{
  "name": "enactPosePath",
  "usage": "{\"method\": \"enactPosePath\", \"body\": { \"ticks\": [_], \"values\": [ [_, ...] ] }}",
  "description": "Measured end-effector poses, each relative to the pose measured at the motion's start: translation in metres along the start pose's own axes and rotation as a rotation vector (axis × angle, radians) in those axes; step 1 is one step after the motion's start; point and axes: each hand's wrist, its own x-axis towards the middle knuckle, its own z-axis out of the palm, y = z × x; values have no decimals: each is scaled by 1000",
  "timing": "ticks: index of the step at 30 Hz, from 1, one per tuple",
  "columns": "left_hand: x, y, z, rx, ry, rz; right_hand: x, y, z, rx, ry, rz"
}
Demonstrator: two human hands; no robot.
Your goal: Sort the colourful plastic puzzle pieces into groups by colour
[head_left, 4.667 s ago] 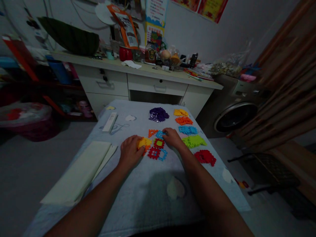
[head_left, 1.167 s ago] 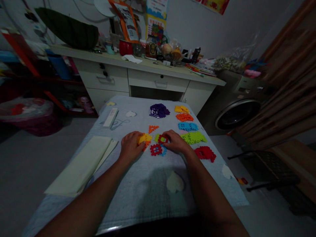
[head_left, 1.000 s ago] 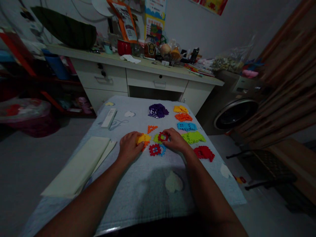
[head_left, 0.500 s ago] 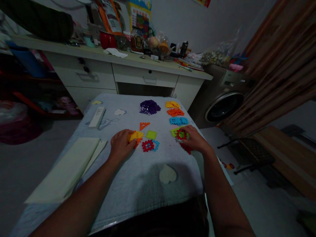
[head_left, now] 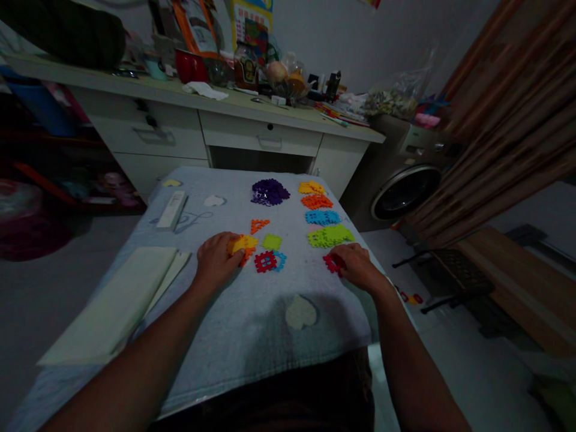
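My left hand [head_left: 216,258] is closed on yellow plastic interlocking pieces [head_left: 243,242], with an orange edge showing beneath them. Just right of it lie an orange triangular piece [head_left: 258,225], a lime green square piece [head_left: 272,242], and a red window-pattern square [head_left: 265,262] partly over a blue piece [head_left: 279,261]. At the right side of the table my right hand [head_left: 357,265] has its fingers closed on red notched pieces [head_left: 332,263]; how many is hidden by the hand. Directly behind it sits a heap of lime green pieces [head_left: 332,236].
Blue [head_left: 322,217], orange [head_left: 316,201] and yellow piles [head_left: 311,188] line the right edge, with a purple pile [head_left: 270,192] farther back. A white box [head_left: 172,211] and folded cream sheet [head_left: 112,306] lie left. Behind stands a cluttered desk [head_left: 265,135]; a washing machine [head_left: 400,174] is at right.
My right hand has moved toward me from the green heap, where a red square frame was at its fingers, down to the red pieces. My left hand stays on the yellow pieces. The view shifted slightly.
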Motion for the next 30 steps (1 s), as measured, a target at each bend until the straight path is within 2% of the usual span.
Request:
{"method": "enactPosePath", "body": {
  "ticks": [4,8,14,18,23,30],
  "values": [
    [0,0,0,7,3,8,-1,-2,-2,-41,-30,14],
    [0,0,0,16,-11,-2,4,-14,-5,-16,13,-42],
    [0,1,0,8,-9,-8,34,-72,11,143,-44,-284],
    [-1,3,-2,-7,-5,-14,52,-102,34,140,-62,-311],
    [-3,5,-4,-18,-4,-15,57,-104,53,140,-33,-297],
    [-1,5,-4,-12,-3,-11,54,-95,53,265,18,-342]
  ]
}}
